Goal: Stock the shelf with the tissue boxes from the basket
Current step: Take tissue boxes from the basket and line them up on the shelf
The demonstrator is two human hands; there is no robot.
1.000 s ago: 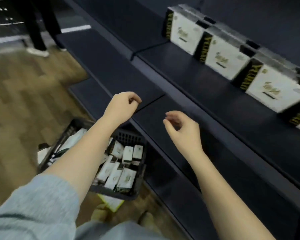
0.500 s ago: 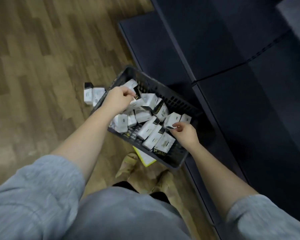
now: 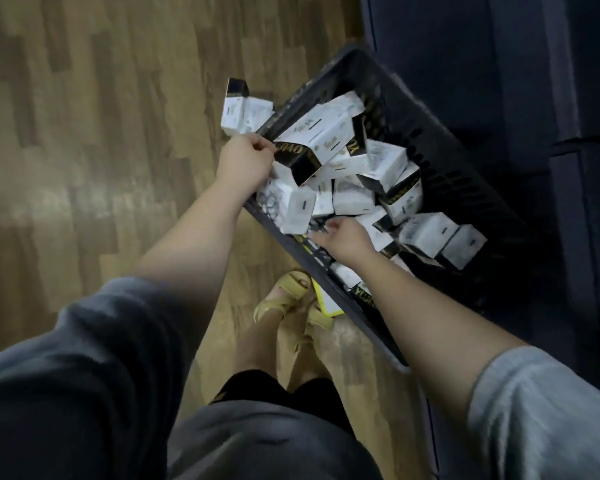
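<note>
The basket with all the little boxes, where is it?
In the head view the basket sits on the wooden floor right of centre, against the dark shelf, in front of the person's feet, with both hands reaching in.

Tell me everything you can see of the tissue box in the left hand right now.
The tissue box is a long white carton with black ends and gold lettering, looks like cardboard, and appears closed. It is tilted, its near black end lower, raised over the other boxes at the near-left side of the dark slotted basket. The left hand grips that black end, fingers curled on its edge. Whether its underside touches the boxes below cannot be told.
</note>
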